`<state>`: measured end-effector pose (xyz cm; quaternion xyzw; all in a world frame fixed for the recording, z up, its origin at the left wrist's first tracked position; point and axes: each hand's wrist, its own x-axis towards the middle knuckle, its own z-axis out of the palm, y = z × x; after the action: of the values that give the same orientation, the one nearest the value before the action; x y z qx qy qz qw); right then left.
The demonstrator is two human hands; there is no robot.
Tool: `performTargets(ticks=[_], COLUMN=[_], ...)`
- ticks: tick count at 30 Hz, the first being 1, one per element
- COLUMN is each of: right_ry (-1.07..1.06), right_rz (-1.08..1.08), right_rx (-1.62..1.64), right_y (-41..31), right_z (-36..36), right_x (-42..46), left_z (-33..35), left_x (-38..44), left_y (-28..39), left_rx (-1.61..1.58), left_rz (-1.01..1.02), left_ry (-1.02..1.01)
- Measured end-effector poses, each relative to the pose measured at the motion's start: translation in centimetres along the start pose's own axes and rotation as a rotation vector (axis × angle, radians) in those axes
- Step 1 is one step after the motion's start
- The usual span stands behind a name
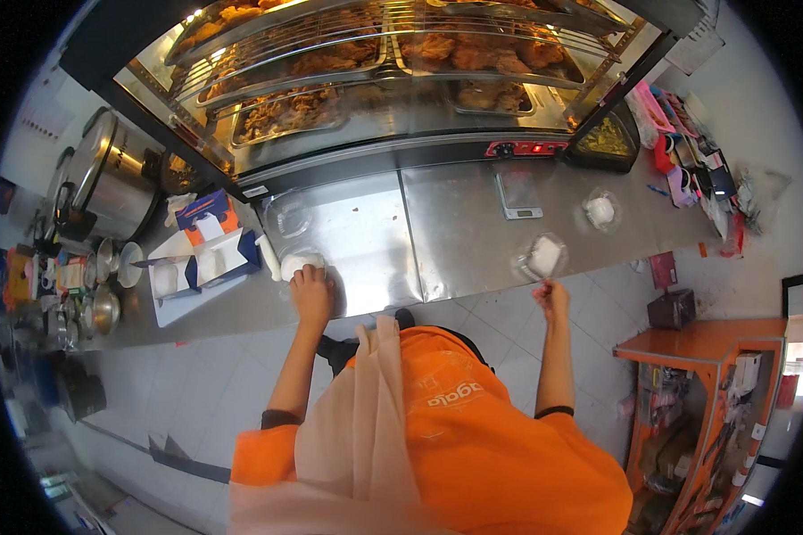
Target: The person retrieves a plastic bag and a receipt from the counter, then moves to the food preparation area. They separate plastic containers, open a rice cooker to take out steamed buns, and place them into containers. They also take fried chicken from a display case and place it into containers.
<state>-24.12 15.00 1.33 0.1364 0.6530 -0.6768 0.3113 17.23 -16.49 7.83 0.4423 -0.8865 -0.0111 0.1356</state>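
My left hand (312, 289) rests on a round white bundle (298, 263) on the steel counter; whether the fingers grip it is unclear. Behind it lies a clear plastic lid or bowl (290, 218). My right hand (551, 298) is at the counter's front edge, its fingers bent close to a clear plastic container with a white block-like item (546, 257) inside; contact cannot be made out. Farther right sits another clear container with a white item (601, 210). Between them and the cabinet is a small digital scale (519, 200). Left of my left hand stand open boxes (226, 259) with white wrapped contents.
A heated glass display cabinet (401, 148) with trays of fried chicken spans the back. At left are a large steel pot (110, 175) and metal bowls (106, 310). Assorted small goods (684, 160) crowd the right end. An orange shelf unit (709, 340) stands at lower right.
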Motion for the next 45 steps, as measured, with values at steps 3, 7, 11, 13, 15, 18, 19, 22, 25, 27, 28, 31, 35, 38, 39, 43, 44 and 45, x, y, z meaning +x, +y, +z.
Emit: performTargets(ticks=[3,7,11,13,15,18,19,22,25,27,28,31,35,38,39,43,44,45], right_ry=[-0.009,0.251,-0.065,-0.463,-0.583,-0.448,-0.379,-0.391,-0.603,-0.695,-0.679,-0.667,-0.728,-0.588,-0.527,-0.666,-0.658,-0.652], right_rz=[-0.111,-0.235,-0.377,-0.244,-0.016,-0.139,-0.274,-0.639,-0.925,-1.272,-1.200,-1.083,-0.817,-0.378,-0.248,0.170,0.131,0.093], right_rx=[0.098,0.226,-0.082,-0.050,-0.474,-0.619,-0.628,-0.617,-0.591,-0.730,-0.805,-0.934,-0.829,-0.591,-0.494,-0.396,-0.414,-0.431], right_y=[-3.1,-6.6,-2.7,0.9,1.0,2.7,4.4,5.2,3.4,3.1,4.0,6.5,6.5,10.6,11.9,10.4,10.3,10.3], right_z=[-1.5,5.0,12.3,16.7,24.6,29.7,29.5,30.4,29.2,26.1,24.5,21.2,21.5,21.2,21.0,22.3,22.5,22.7], right_x=[3.6,3.4,2.7,1.6,-3.9,-5.2,-1.9,-1.8,-7.8,-10.6,-10.7,-11.2,-13.0,-10.1,-9.1,-9.9,-10.0,-10.1], left_z=[1.5,1.3,0.2,-0.6,-0.6,0.7,1.0,1.1,2.5,2.7,2.6,2.6,4.7,5.0,5.2,6.3,6.6,7.0], left_x=[0.7,0.6,0.0,0.3,-0.4,-0.6,0.6,0.8,-0.3,0.2,0.6,0.8,0.3,1.6,1.8,1.5,1.4,1.3], left_y=[0.3,2.9,6.3,7.6,6.5,4.8,5.2,4.0,3.0,2.8,3.2,3.8,3.2,4.7,5.0,4.5,4.4,4.3], left_rx=[0.025,-0.043,-0.506,-0.625,-0.503,-0.545,-0.728,-1.079,-1.579,-1.843,-1.813,-1.666,-1.638,-1.557,-1.521,-1.560,-1.585,-1.610], left_rz=[0.039,0.134,0.181,0.146,-0.052,-0.256,-0.339,-0.501,-0.735,-0.954,-0.930,-0.898,-0.793,-0.805,-0.816,-0.857,-0.856,-0.855], left_ry=[-0.043,-0.087,-0.163,-0.045,0.089,0.054,-0.118,-0.452,-0.537,-0.622,-0.623,-0.608,-0.519,-0.551,-0.540,-0.521,-0.524,-0.525])
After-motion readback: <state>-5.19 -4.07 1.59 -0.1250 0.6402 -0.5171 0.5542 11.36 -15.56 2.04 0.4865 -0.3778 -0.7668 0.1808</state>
